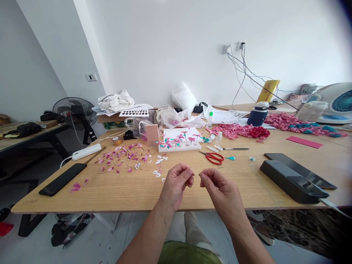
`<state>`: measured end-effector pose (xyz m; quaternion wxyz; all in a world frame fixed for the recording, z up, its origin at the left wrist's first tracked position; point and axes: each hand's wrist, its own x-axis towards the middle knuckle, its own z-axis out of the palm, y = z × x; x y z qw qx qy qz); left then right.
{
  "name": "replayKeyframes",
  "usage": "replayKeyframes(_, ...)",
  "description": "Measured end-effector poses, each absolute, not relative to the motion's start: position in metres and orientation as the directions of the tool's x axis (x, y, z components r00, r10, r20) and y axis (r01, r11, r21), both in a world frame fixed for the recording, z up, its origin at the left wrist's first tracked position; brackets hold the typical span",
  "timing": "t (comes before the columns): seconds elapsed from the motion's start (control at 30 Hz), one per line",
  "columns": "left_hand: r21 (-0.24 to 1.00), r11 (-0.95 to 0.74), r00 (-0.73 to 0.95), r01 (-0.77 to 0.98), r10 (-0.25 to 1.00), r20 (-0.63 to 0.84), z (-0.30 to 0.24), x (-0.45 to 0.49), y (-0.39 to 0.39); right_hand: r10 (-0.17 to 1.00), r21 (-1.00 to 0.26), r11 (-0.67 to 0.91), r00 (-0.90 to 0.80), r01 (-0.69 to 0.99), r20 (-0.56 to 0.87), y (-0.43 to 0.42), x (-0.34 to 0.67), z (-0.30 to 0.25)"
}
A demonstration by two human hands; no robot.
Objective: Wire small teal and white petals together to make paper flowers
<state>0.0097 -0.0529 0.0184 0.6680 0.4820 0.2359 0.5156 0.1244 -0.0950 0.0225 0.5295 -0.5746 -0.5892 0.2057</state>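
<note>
My left hand (176, 185) is closed in a pinch above the front part of the wooden table. Facing it, a short gap away, my right hand (223, 190) pinches too, thumb against finger. Whatever sits between the fingertips is too small to make out. Beyond the hands lie red-handled scissors (215, 158) and a small teal tassel-like piece (230, 158). Pink and teal flowers on thin stems (178, 139) stand in a white block (180, 147). Loose pink petals with thin stems (129, 156) spread over the table to the left, beside white cut-out petals (156, 173).
On the right lie a black box-like device (291, 181), a dark phone-like slab (302, 170) and a pink strip (304, 142). Heaps of pink pieces (231, 131), a dark blue bottle (257, 114) and plastic bags (173, 116) fill the back. A black case (63, 179) lies at left.
</note>
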Motion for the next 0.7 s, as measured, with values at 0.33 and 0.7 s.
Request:
replayKeyframes(0.33, 0.801, 0.163, 0.442, -0.575, 0.886, 0.137, 0.0168, 0.0093, -0.0531, 0.901, -0.866, 0.280, 0.197, 0.413, 0.386, -0.0907, 0.1260, 0.0140)
replayKeyframes(0.7, 0.893, 0.013, 0.387, -0.450, 0.904, 0.182, 0.0186, 0.0083, -0.0530, 0.913, -0.855, 0.263, 0.173, 0.446, 0.371, -0.0922, 0.1221, 0.0141)
